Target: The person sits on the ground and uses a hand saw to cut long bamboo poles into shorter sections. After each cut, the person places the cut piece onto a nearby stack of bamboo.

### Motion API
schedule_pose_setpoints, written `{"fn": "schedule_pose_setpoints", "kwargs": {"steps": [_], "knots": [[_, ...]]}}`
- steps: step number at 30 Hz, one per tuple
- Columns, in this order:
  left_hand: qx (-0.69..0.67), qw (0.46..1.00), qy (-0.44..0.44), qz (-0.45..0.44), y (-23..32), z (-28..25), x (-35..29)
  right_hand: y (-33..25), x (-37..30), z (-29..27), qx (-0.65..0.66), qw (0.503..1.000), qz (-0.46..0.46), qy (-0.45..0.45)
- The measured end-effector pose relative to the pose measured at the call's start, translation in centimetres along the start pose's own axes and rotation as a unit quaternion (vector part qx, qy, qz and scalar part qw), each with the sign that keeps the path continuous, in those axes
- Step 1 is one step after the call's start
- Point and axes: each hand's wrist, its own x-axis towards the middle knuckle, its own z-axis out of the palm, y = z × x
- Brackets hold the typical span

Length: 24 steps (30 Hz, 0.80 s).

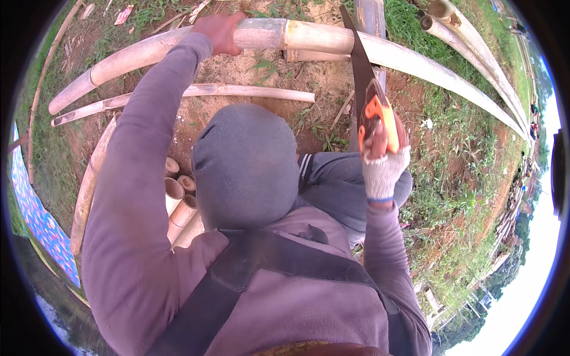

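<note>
A long, thick, pale bamboo pole (pixel 320 37) stretches across the upper part of the view, bent by the lens. My bare left hand (pixel 219 32) is wrapped over it, left of a node. In a pale knitted glove, my right hand (pixel 383 163) grips the orange and brown handle of a hand saw (pixel 358 62). The dark blade lies across the pole, its tip pointing away from me; whether it has bitten into the bamboo I cannot tell. Beneath the pole, near the blade, runs another greyish bamboo length (pixel 371 18).
My bent knee (pixel 246 163) is close below the pole. A thinner bamboo strip (pixel 249 91) lies on the ground nearer me. Several cut bamboo pieces (pixel 181 210) are beside my left leg. More poles (pixel 463 41) lie at far right; a blue patterned sheet (pixel 44 219) is at left.
</note>
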Motion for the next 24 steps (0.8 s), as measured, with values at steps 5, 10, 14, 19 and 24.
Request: {"fn": "schedule_pose_setpoints", "kwargs": {"steps": [5,10,14,19,24], "knots": [[0.000,1.000,-0.012,-0.004,0.0,0.3,0.5,3.1,-6.5,-3.4,-0.015,0.999,-0.016,0.024],[0.006,1.000,0.013,0.020,1.1,0.5,1.0,0.5,10.6,6.6,0.041,0.997,-0.045,0.038],[0.005,1.000,0.001,0.007,0.5,-0.1,0.3,0.2,7.6,5.0,-0.051,0.996,-0.067,0.020],[-0.002,1.000,-0.006,-0.002,-1.2,1.9,0.3,1.6,-7.8,-5.0,0.034,0.994,0.099,-0.033],[0.005,1.000,-0.007,-0.003,1.0,0.7,0.5,3.9,2.8,3.5,0.029,0.997,-0.014,0.064]]}}
